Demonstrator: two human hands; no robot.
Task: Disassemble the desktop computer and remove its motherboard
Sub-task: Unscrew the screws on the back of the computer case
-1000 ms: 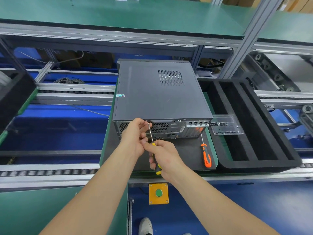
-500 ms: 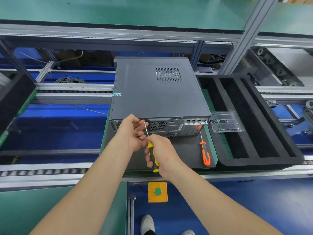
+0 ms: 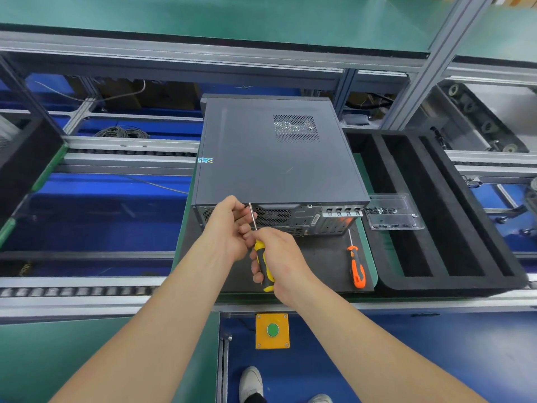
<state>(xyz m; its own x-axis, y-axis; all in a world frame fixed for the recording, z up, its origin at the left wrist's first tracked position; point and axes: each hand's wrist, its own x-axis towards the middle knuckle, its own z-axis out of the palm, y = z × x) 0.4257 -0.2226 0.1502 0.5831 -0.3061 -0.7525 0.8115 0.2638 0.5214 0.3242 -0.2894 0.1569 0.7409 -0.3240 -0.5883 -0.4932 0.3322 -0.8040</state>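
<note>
Barely anything moved since a second ago: both grips still at the case's rear, left corner. Nearest, below the grips, a green button on its yellow box. Right grip clamped round the driver handle; the shaft runs up and away, tip at the rear panel's top edge. Left grip just left of it, fingers curled against the shaft; pinching shaft or screw, cannot tell. Orange driver lies right of the right grip on the tabletop. Case sits beyond the grips, flat, vented panel up, rear ports facing them, long axis running away. Likely heavy, stiff steel, slick paint; hold by its side edges. Motherboard inside, hidden; likely fragile, edges only. Screw tray and foam tray far right.
</note>
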